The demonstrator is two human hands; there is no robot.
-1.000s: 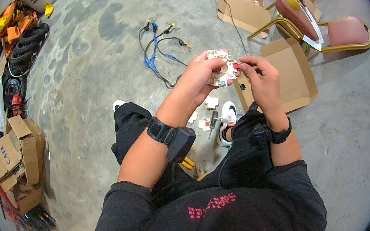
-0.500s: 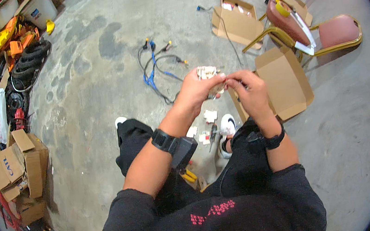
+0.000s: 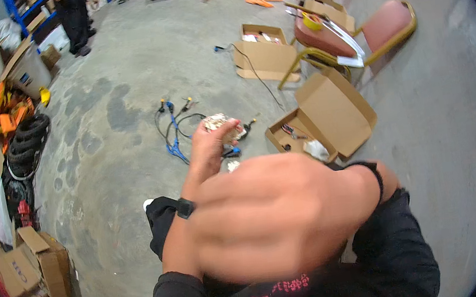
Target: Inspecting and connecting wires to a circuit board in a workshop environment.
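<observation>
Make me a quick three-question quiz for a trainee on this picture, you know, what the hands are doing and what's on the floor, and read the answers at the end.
1. Which hand holds the off-white part?
2. True or false: the blue-and-black cables lie on the concrete floor.
3. How does the right hand appear? A) small and sharp; B) large and blurred; C) hidden from view.

Key:
1. The left hand.
2. True.
3. B.
</observation>
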